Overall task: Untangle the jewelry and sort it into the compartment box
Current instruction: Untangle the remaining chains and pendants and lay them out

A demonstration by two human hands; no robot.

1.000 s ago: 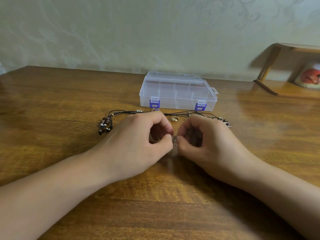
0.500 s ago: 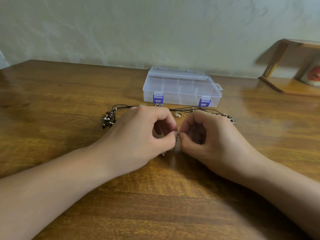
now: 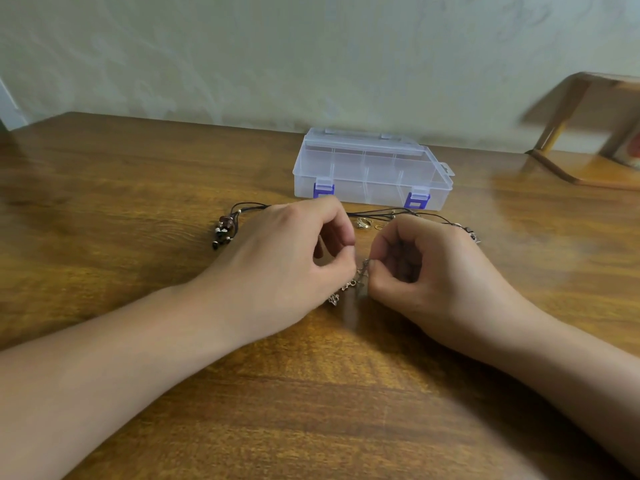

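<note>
Wooden desk (image 3: 104, 209) against pale patterned wall (image 3: 242, 57); wooden shelf (image 3: 588, 133) at far right corner. Head view: clear compartment box (image 3: 372, 168), lid closed, blue latches, near far edge at centre. Black cord necklace (image 3: 374, 213) strung along desk just in front of box, beaded end (image 3: 221, 232) to the left, small gold rings (image 3: 363, 223) beside cord. Left hand (image 3: 287, 261) and right hand (image 3: 433, 271) mid-desk, fingers curled, thumb and fingertips of each pinching a thin metal chain (image 3: 360, 275) between them; chain's loose end trailing onto desk under left thumb
</note>
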